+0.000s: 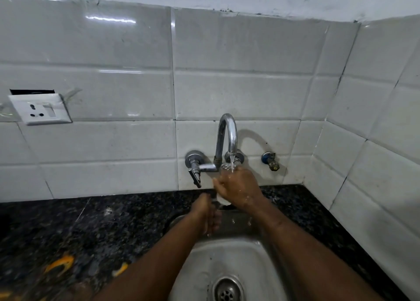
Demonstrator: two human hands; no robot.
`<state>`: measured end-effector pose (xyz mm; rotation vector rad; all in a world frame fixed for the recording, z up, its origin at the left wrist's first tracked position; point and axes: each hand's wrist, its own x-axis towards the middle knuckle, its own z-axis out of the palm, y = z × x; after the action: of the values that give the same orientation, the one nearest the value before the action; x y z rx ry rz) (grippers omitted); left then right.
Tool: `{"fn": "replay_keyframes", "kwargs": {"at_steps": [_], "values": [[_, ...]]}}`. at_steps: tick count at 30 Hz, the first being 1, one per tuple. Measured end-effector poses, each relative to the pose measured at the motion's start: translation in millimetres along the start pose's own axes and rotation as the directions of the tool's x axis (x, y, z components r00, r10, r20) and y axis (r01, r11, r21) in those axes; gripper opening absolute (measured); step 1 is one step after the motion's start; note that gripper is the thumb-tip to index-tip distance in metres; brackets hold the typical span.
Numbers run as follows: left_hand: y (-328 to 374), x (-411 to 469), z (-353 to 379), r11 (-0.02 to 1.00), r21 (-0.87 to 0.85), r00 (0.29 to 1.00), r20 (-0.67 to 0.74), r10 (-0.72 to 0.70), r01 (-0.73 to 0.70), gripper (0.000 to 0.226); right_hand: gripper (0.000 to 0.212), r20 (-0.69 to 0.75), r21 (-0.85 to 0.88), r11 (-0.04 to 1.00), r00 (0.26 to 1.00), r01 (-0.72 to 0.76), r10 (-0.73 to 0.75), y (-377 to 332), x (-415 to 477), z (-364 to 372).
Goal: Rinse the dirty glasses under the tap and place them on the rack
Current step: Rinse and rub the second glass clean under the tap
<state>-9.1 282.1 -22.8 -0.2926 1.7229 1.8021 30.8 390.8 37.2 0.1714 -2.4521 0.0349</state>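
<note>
A clear glass (pixel 223 201) is held under the running chrome tap (pixel 227 137), its mouth up by the spout and its base showing white below my fist. My right hand (pixel 238 188) grips the glass around its middle, and the water stream falls onto the rim and my knuckles. My left hand (pixel 205 213) sits just below and left of the glass base, over the steel sink (pixel 247 250), with fingers curled and water dripping off them. Whether it touches the glass is hidden. No rack is in view.
The tap lever (pixel 195 175) hangs left of the spout, and a small brass valve (pixel 271 160) is on the tiles to the right. Dark speckled counter (pixel 102 221) surrounds the sink, with orange scraps (pixel 60 263) at the left. A wall socket (pixel 41 109) is mounted far left.
</note>
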Motion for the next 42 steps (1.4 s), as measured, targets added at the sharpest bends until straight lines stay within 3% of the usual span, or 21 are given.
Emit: {"fn": "replay_keyframes", "kwargs": {"at_steps": [4,5,7,9,10,11,12,13,15,16,17,18,23,24,26,27,29,32,34,38,42], "values": [[-8.6,-7.2,-7.0,0.99,-0.052,0.991,0.038,-0.132,0.134,0.056,0.028,0.124,-0.008,0.965,0.958,0.263,-0.26,18.1,4.7,-3.4],[-7.5,-9.9,-2.8,0.987,-0.093,0.99,0.071,-0.121,0.128,0.06,0.031,0.108,0.044,0.978,0.973,0.202,-0.206,17.9,1.9,-3.3],[0.2,-16.1,8.7,0.962,-0.248,0.985,0.156,-0.075,0.112,0.066,0.035,0.078,0.298,0.948,0.993,-0.108,0.088,15.0,-6.9,-0.2],[14.4,-23.2,20.6,0.945,-0.328,0.989,0.135,0.062,-0.015,0.056,0.033,0.105,0.585,0.691,0.885,-0.423,0.453,2.1,-20.0,4.1],[21.9,-26.2,24.6,0.959,-0.227,0.982,0.038,0.184,-0.17,0.045,0.033,0.149,0.689,0.477,0.752,-0.545,0.643,-4.8,-27.3,10.5],[29.1,-27.9,26.5,0.935,0.072,0.935,-0.045,0.351,-0.347,0.037,0.034,0.236,0.751,0.227,0.573,-0.62,0.785,-12.4,-33.0,16.5],[35.1,-30.3,26.2,0.74,0.488,0.823,-0.075,0.564,-0.463,0.033,0.036,0.376,0.75,-0.022,0.398,-0.661,0.837,-19.4,-38.3,22.6],[39.4,-34.6,26.2,0.413,0.79,0.698,0.026,0.716,-0.453,0.029,0.039,0.533,0.708,-0.237,0.283,-0.665,0.797,-25.2,-43.1,27.1],[46.0,-50.3,30.9,-0.173,0.907,0.54,0.372,0.755,-0.384,0.023,0.041,0.761,0.598,-0.532,0.216,-0.6,0.612,-36.6,-49.8,29.5],[46.5,-55.5,34.3,-0.333,0.862,0.516,0.498,0.697,-0.383,0.022,0.04,0.796,0.573,-0.6,0.206,-0.558,0.569,-40.0,-52.2,28.7],[45.7,-55.7,35.5,-0.397,0.836,0.51,0.546,0.664,-0.379,0.022,0.039,0.804,0.567,-0.621,0.198,-0.542,0.561,-40.7,-53.6,29.4],[46.9,-52.9,33.4,-0.358,0.847,0.516,0.525,0.677,-0.392,0.022,0.039,0.806,0.561,-0.616,0.193,-0.553,0.56,-39.9,-52.9,29.3],[39.6,-29.2,9.7,0.201,0.875,0.596,0.119,0.794,-0.441,0.036,0.022,0.756,0.607,-0.535,0.218,-0.588,0.618,-25.6,-40.6,38.6],[34.5,-26.2,8.1,0.329,0.832,0.629,0.03,0.777,-0.446,0.041,0.023,0.671,0.672,-0.426,0.255,-0.605,0.697,-25.8,-36.0,35.0],[26.5,-15.2,4.8,0.604,0.655,0.726,-0.12,0.677,-0.455,0.048,0.028,0.409,0.751,-0.021,0.44,-0.66,0.799,-27.8,-25.7,23.4],[23.2,-8.5,2.5,0.721,0.542,0.781,-0.176,0.599,-0.431,0.051,0.03,0.291,0.726,0.21,0.569,-0.655,0.769,-28.9,-21.7,18.2],[17.8,-2.5,-1.7,0.863,0.375,0.881,-0.197,0.43,-0.338,0.053,0.033,0.219,0.663,0.484,0.767,-0.57,0.603,-28.1,-17.6,12.8],[13.4,-1.0,-9.6,0.912,0.338,0.947,-0.134,0.291,-0.233,0.051,0.04,0.162,0.572,0.728,0.922,-0.378,0.352,-13.4,-14.9,16.2],[19.0,0.4,-17.4,0.912,0.353,0.938,-0.192,0.288,-0.208,0.05,0.041,0.109,0.511,0.819,0.965,-0.261,0.24,-5.5,-6.7,10.3],[50.1,-10.5,-35.0,0.785,0.556,0.79,-0.336,0.513,-0.274,0.035,0.038,-0.008,0.238,0.971,0.999,-0.035,0.038,3.6,-3.5,-1.8],[66.3,-27.9,-34.8,0.65,0.641,0.7,-0.237,0.674,-0.409,0.018,0.047,0.245,0.088,0.986,0.957,0.138,-0.156,1.6,-13.3,-1.0]]}}
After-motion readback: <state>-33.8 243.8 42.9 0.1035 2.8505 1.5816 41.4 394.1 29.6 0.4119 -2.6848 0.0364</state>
